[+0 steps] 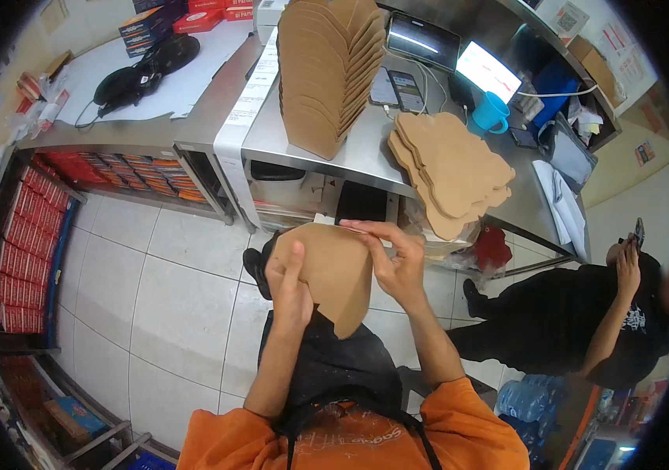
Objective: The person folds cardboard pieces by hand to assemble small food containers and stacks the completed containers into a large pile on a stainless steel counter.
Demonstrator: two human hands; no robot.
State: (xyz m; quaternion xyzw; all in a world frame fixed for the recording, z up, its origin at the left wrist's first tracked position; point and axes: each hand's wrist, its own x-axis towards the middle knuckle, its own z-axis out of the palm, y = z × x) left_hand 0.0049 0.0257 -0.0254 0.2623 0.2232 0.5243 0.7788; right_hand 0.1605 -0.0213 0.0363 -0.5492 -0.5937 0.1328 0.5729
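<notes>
A brown cardboard box piece (333,262), partly folded, is held up in front of my lap. My left hand (290,290) grips its left side, the thumb lying flat on the face and the fingers behind. With thumb and fingers together, my right hand (397,254) pinches the upper right edge, where a thin flap shows; the fingertips partly hide it. Beyond, on the metal table, stands a tall stack of nested folded cardboard boxes (315,86). Flat cardboard blanks (452,172) lie piled to its right, overhanging the table's front edge.
The metal table (268,141) also bears phones (406,90), a tablet (424,39), a lit screen (487,70) and a blue mug (491,112). At the right stands another person (561,313) holding a phone. Shelves of red boxes (29,251) line the left.
</notes>
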